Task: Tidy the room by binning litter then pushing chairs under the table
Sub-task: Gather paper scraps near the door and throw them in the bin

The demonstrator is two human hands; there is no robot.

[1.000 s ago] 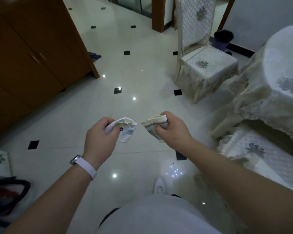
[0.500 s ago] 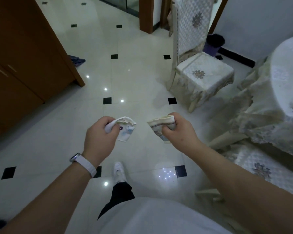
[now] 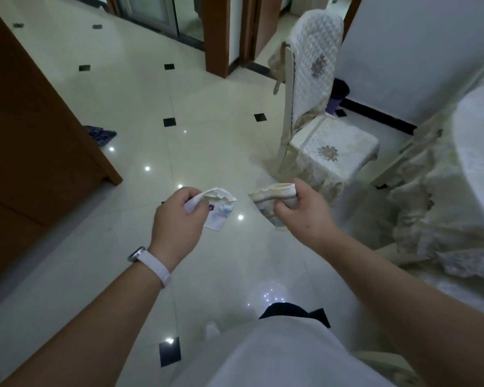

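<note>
Close in front of the body, held two pieces of litter, a little apart from each other. At 11 o'clock, gripped a crumpled white paper cup (image 3: 220, 211) in the left hand (image 3: 176, 220), fingers curled tight round its lower part. At 1 o'clock, pinched a flattened cream cup (image 3: 271, 199) in the right hand (image 3: 303, 213), thumb and curled fingers closed on it. Seemed to be the carrying step, with nothing binned yet. At 10 o'clock, passed beside a brown cabinet (image 3: 25, 141). Farther on at 1 o'clock, noted a covered chair (image 3: 329, 148) pulled out from the table (image 3: 477, 141) at 3 o'clock, and behind the chair back, partly hidden, a dark bin (image 3: 341, 93) against the wall. Judged best to hold both grips firm against slipping of the crushed paper, to go round the chair on its left side without haste over the glossy floor (image 3: 201, 107), and to open the fingers only right above the bin mouth, one hand at a time.
</note>
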